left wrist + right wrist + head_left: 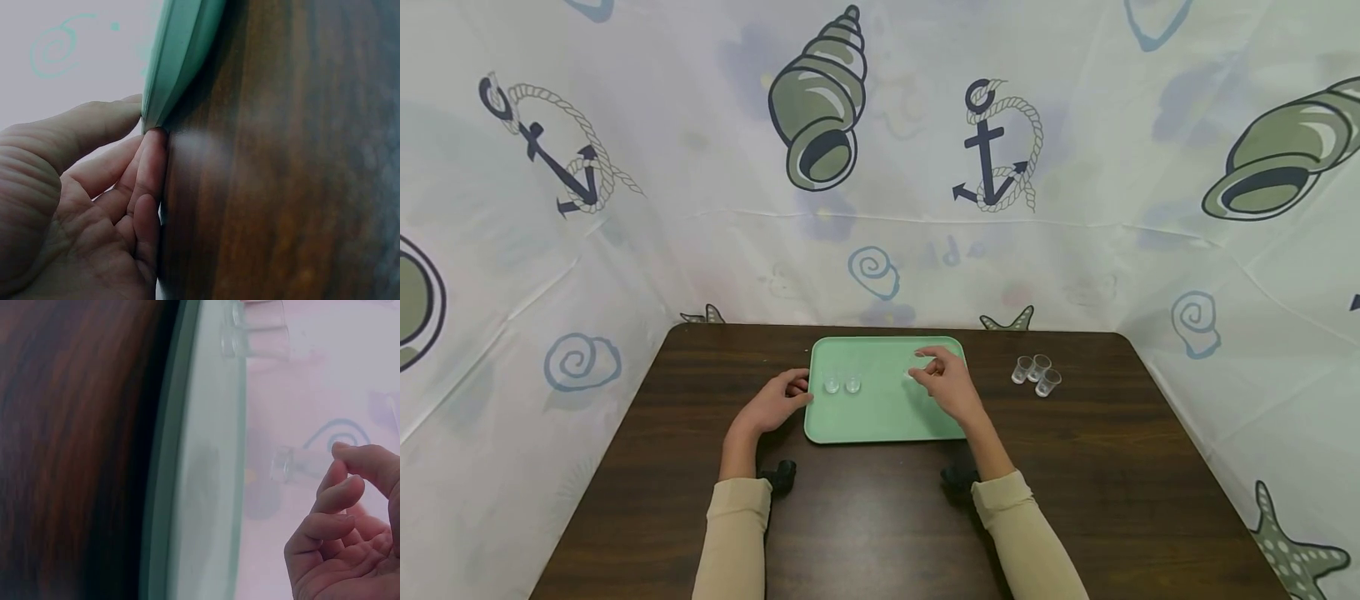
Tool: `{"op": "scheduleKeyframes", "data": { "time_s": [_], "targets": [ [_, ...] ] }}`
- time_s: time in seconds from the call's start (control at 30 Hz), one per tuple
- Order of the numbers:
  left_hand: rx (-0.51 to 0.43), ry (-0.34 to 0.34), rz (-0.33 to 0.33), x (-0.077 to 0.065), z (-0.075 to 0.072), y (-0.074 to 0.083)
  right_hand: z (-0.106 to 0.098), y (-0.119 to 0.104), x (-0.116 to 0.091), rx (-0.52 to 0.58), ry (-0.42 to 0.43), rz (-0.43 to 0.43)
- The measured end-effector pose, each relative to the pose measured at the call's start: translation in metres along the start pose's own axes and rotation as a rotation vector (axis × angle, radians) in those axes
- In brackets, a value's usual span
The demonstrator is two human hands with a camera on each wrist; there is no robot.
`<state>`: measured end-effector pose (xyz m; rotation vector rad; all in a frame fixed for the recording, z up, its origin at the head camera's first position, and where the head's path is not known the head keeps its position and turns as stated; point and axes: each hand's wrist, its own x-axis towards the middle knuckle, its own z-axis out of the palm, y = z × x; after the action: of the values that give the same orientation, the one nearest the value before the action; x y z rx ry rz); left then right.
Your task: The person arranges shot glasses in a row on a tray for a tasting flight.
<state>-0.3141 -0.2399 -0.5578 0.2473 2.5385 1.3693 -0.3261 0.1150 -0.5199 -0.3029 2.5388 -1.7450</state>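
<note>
My right hand (950, 385) is over the right half of a green tray (880, 421). In the right wrist view, its thumb and fingertips pinch the end of a small clear cup (284, 464), which is faint in the head view. Two more clear cups (831, 384) stand side by side on the tray's left half. At the tray's left edge is my left hand (775, 402). The left wrist view shows its thumb on the rim (153, 112) and fingers against the rim's underside, gripping the edge.
Three clear cups (1040, 367) form a cluster on the dark wooden table (865, 525), right of the tray. A patterned cloth (910, 167) hangs behind the table and along both sides. Dark wrist devices (781, 477) sit beneath both wrists.
</note>
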Motion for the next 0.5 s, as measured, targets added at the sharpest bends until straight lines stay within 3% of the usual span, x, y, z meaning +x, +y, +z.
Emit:
{"op": "scheduleKeyframes", "data": {
  "time_s": [0.5],
  "targets": [
    [-0.012,-0.003,-0.005,0.000,-0.001,0.001,0.028,-0.011,0.008,-0.037,-0.088,-0.006]
  ]
}}
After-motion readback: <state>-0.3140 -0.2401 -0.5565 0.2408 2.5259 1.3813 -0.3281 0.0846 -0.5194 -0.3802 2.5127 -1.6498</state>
